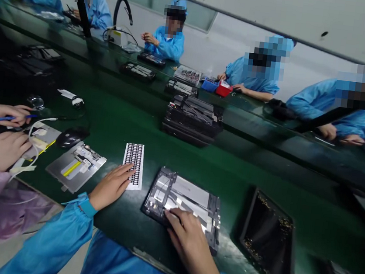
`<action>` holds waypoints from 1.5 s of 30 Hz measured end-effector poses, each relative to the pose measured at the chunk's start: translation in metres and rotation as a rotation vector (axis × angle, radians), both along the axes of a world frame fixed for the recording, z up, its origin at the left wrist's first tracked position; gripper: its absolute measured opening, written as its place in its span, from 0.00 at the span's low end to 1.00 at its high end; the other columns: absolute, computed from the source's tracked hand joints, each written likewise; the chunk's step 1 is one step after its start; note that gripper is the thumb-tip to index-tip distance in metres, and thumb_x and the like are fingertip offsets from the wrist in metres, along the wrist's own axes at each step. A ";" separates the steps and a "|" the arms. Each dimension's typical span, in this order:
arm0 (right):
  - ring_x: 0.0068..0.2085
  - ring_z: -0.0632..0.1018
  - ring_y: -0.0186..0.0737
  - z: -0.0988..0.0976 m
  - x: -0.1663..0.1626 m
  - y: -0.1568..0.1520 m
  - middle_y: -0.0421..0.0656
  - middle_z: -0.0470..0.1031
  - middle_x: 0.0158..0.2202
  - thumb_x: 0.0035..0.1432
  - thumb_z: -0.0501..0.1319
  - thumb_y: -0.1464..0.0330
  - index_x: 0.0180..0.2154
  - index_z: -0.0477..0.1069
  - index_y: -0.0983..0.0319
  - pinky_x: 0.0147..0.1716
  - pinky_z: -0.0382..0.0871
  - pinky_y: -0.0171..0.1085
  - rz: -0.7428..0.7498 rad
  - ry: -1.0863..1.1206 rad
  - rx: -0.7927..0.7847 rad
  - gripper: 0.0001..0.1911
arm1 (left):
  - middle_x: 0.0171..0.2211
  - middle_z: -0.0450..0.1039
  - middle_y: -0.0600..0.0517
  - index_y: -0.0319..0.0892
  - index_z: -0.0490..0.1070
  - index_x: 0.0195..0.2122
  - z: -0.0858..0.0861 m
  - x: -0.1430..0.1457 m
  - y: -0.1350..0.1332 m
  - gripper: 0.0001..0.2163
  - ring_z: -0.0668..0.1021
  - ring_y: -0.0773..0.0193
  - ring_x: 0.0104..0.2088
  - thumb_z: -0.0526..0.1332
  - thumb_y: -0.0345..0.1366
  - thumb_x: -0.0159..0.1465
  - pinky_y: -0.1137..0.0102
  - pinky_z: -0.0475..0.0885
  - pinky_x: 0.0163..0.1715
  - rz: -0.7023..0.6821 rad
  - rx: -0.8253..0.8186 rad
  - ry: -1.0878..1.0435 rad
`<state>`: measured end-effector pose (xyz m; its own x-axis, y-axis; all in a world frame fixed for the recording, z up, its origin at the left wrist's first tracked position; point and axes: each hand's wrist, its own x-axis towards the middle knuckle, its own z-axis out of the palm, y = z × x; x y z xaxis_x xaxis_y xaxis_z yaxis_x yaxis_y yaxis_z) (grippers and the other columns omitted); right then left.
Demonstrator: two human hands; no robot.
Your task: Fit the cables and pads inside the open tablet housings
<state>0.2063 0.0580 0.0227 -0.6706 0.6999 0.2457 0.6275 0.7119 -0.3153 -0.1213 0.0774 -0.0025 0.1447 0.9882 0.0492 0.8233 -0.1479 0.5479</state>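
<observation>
My left hand [110, 187] lies flat with its fingertips on the left edge of a white sheet of small black labels [134, 166]. My right hand [190, 243] rests on the lower part of an open tablet housing [181, 203], fingers on its silver inner panels and tape. The housing lies flat on the green bench mat [180, 154], its dark frame visible around the interior. Neither hand visibly grips anything. Part of the housing is hidden under my right hand.
A dark tablet shell [267, 241] with debris lies to my right. A co-worker's hands [1, 134] hold a blue pen beside a silver panel [75, 166] and a black mouse [72, 137]. Stacked dark housings [192, 120] stand ahead.
</observation>
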 end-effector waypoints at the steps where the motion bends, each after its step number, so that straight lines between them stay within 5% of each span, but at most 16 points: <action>1: 0.48 0.76 0.49 0.005 -0.010 0.007 0.50 0.75 0.50 0.68 0.57 0.71 0.55 0.70 0.57 0.45 0.73 0.45 -0.017 0.031 -0.031 0.16 | 0.70 0.59 0.50 0.49 0.65 0.66 0.000 0.000 -0.002 0.22 0.62 0.54 0.70 0.53 0.40 0.70 0.54 0.56 0.71 -0.018 0.001 0.006; 5: 0.44 0.74 0.44 0.016 -0.070 0.037 0.46 0.74 0.43 0.70 0.56 0.68 0.43 0.73 0.60 0.46 0.70 0.41 0.047 0.065 -0.122 0.07 | 0.71 0.56 0.50 0.48 0.61 0.68 0.000 0.000 -0.005 0.25 0.60 0.54 0.71 0.55 0.41 0.70 0.53 0.53 0.71 -0.060 0.013 0.043; 9: 0.43 0.72 0.45 0.008 -0.120 0.067 0.46 0.74 0.42 0.69 0.59 0.68 0.41 0.73 0.61 0.43 0.67 0.42 0.086 -0.195 -0.069 0.05 | 0.71 0.57 0.50 0.49 0.61 0.67 -0.003 0.001 -0.003 0.24 0.60 0.54 0.71 0.55 0.42 0.70 0.53 0.52 0.71 -0.050 0.022 0.034; 18: 0.45 0.71 0.48 -0.001 -0.147 0.090 0.51 0.74 0.43 0.69 0.55 0.74 0.41 0.72 0.66 0.44 0.66 0.45 0.204 -0.257 -0.120 0.08 | 0.71 0.57 0.47 0.46 0.60 0.68 -0.005 0.000 0.000 0.25 0.62 0.53 0.70 0.53 0.43 0.70 0.52 0.57 0.70 -0.072 0.043 0.123; 22: 0.43 0.71 0.42 0.024 -0.121 0.103 0.46 0.72 0.41 0.71 0.54 0.70 0.40 0.68 0.62 0.44 0.67 0.41 0.214 -0.052 -0.222 0.05 | 0.70 0.58 0.46 0.47 0.60 0.68 -0.006 -0.004 0.004 0.26 0.63 0.51 0.69 0.53 0.45 0.70 0.49 0.59 0.69 -0.100 0.089 0.137; 25: 0.44 0.71 0.40 0.051 -0.069 0.093 0.43 0.69 0.39 0.72 0.51 0.70 0.39 0.64 0.59 0.46 0.67 0.40 0.064 0.414 -0.284 0.07 | 0.71 0.57 0.46 0.48 0.61 0.67 -0.002 -0.004 0.004 0.24 0.63 0.48 0.69 0.53 0.46 0.71 0.47 0.60 0.68 -0.105 0.153 0.154; 27: 0.44 0.71 0.40 0.059 -0.031 0.072 0.42 0.67 0.38 0.72 0.51 0.70 0.39 0.63 0.58 0.46 0.67 0.40 -0.080 0.532 -0.282 0.07 | 0.70 0.58 0.46 0.48 0.64 0.65 0.005 0.002 0.000 0.22 0.63 0.46 0.69 0.54 0.44 0.71 0.45 0.60 0.67 -0.079 0.237 0.156; 31: 0.47 0.72 0.42 0.037 0.015 0.012 0.45 0.68 0.43 0.70 0.54 0.73 0.42 0.65 0.58 0.47 0.69 0.41 -0.255 0.363 -0.242 0.05 | 0.63 0.70 0.46 0.47 0.69 0.58 0.024 0.044 -0.019 0.16 0.69 0.49 0.65 0.57 0.41 0.71 0.46 0.60 0.67 -0.078 0.356 0.077; 35: 0.51 0.73 0.44 0.008 0.013 -0.028 0.50 0.70 0.48 0.69 0.55 0.75 0.44 0.66 0.60 0.50 0.71 0.42 -0.330 0.230 -0.162 0.06 | 0.58 0.74 0.49 0.48 0.71 0.54 0.022 0.097 -0.030 0.11 0.72 0.55 0.62 0.59 0.36 0.71 0.52 0.62 0.68 -0.244 0.317 0.009; 41: 0.51 0.74 0.45 0.000 0.000 -0.025 0.51 0.72 0.48 0.69 0.55 0.76 0.45 0.67 0.62 0.50 0.73 0.43 -0.347 0.200 -0.071 0.06 | 0.68 0.60 0.39 0.41 0.65 0.58 -0.003 0.115 -0.016 0.19 0.62 0.46 0.69 0.63 0.40 0.68 0.48 0.65 0.66 -0.228 0.237 -0.024; 45: 0.51 0.75 0.46 -0.002 0.001 -0.020 0.53 0.73 0.48 0.69 0.55 0.76 0.45 0.68 0.63 0.49 0.73 0.44 -0.333 0.162 -0.048 0.06 | 0.67 0.62 0.40 0.40 0.64 0.58 -0.004 0.113 -0.018 0.20 0.63 0.49 0.69 0.63 0.40 0.68 0.51 0.67 0.65 -0.215 0.218 -0.039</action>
<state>0.2068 0.0384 0.0206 -0.3597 0.8864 0.2914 0.7612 0.4594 -0.4578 -0.0084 0.0596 -0.0067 0.3434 0.9005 0.2667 0.7396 -0.4343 0.5143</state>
